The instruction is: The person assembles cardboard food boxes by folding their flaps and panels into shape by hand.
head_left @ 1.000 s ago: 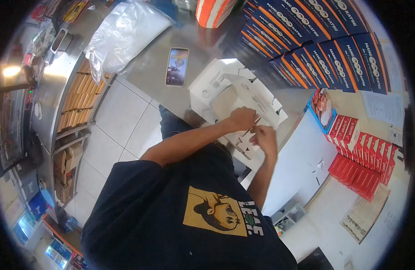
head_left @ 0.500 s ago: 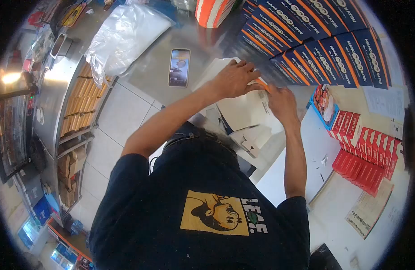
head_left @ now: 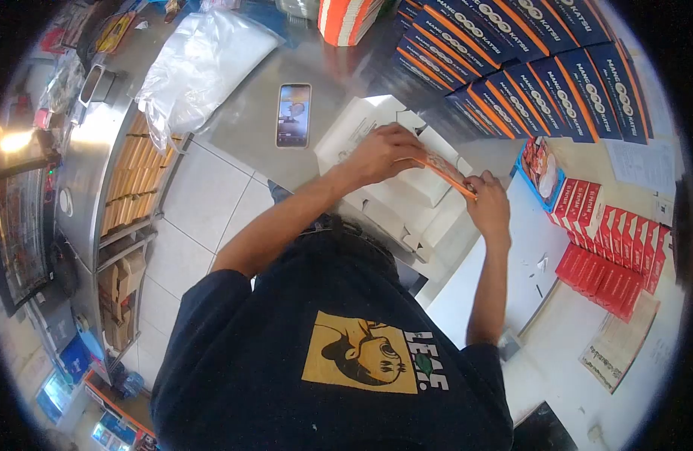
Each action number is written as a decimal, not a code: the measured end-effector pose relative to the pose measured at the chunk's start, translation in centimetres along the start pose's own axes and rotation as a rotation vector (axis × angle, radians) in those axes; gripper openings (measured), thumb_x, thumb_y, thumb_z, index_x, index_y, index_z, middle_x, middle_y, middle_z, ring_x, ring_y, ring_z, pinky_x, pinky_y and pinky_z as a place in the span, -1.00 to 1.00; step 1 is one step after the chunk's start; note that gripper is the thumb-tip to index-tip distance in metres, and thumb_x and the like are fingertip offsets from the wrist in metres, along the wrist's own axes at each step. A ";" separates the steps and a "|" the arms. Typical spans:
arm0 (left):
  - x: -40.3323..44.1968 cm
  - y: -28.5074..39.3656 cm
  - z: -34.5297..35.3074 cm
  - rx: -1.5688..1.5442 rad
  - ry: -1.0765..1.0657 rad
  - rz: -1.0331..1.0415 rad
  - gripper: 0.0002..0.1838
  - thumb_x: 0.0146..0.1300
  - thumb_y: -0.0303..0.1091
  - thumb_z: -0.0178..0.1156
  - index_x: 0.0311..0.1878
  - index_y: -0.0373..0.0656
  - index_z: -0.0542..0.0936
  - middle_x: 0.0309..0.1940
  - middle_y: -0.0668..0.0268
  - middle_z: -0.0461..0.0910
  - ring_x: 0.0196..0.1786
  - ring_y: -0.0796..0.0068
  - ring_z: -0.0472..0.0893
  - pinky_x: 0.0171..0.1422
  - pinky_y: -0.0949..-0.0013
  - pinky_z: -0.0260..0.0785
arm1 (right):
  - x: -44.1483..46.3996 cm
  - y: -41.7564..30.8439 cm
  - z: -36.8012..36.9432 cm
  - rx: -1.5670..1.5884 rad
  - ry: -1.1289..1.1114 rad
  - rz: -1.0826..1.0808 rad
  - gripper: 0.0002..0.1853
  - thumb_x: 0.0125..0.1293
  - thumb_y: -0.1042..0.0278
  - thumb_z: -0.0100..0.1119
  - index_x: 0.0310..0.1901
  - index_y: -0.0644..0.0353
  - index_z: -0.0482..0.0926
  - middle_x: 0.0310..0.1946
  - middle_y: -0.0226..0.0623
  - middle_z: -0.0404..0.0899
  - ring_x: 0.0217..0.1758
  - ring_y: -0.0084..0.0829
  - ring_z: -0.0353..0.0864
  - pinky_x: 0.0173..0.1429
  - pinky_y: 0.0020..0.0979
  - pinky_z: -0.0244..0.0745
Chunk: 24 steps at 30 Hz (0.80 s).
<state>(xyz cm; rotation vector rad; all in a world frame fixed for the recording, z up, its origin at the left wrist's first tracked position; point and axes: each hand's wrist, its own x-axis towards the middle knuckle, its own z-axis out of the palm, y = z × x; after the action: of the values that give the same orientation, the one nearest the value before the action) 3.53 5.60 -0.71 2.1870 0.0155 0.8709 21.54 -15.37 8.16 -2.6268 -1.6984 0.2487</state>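
A partly folded cardboard food box [head_left: 429,146], pale on its inner side, lies on the metal counter in front of me. One of its panels stands raised, with an orange edge running between my hands. My left hand [head_left: 388,154] is closed on the left end of that raised panel, fingers bent over the edge. At the panel's right end, my right hand [head_left: 487,204] pinches the corner. Cut flaps and slots show in the part of the box nearest my body.
A phone [head_left: 294,115] with a lit screen lies left of the box. Stacked dark blue and orange boxes [head_left: 526,83] stand at the back right, red boxes [head_left: 609,244] at the right. A clear plastic bag [head_left: 203,71] rests at the back left.
The orange-edged panel has come up into view between my hands. Both hands have moved nearer my body, the right one also a little to the right. More of the box's inside shows.
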 end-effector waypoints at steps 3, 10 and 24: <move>-2.6 -0.2 2.1 0.044 0.137 -0.389 -0.61 0.27 -0.09 0.39 0.08 -0.05 0.65 0.09 0.14 0.58 0.14 0.00 0.60 0.20 0.10 0.50 | -1.3 1.0 5.7 0.039 0.116 0.118 -0.77 0.34 0.36 0.21 -0.02 0.21 0.67 -0.06 -0.04 0.56 -0.11 -0.02 0.63 0.08 -0.07 0.57; -3.0 3.9 3.5 -0.194 0.126 -0.785 -0.45 0.40 -0.05 0.25 0.33 -0.13 0.43 0.28 -0.08 0.41 0.35 -0.15 0.43 0.41 0.01 0.34 | -2.6 -1.6 12.8 1.168 0.379 0.830 -0.69 0.53 0.32 0.08 0.17 0.27 0.60 -0.09 -0.15 0.68 0.04 -0.16 0.71 -0.05 -0.06 0.62; -8.9 1.3 5.8 0.250 -0.303 -0.575 -0.15 0.50 0.04 -0.01 0.65 -0.15 -0.12 0.59 -0.18 -0.01 0.58 -0.29 0.12 0.60 -0.25 -0.03 | -3.3 -0.5 21.0 0.933 0.389 0.572 -0.55 0.51 0.20 0.04 0.30 0.30 0.44 0.17 -0.02 0.42 0.34 -0.05 0.41 0.48 -0.15 0.24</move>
<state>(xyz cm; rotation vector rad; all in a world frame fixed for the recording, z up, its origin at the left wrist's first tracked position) -0.15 -1.53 -7.75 2.3344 0.6010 0.2195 16.93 -19.89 -12.15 -2.1273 -0.4728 0.3752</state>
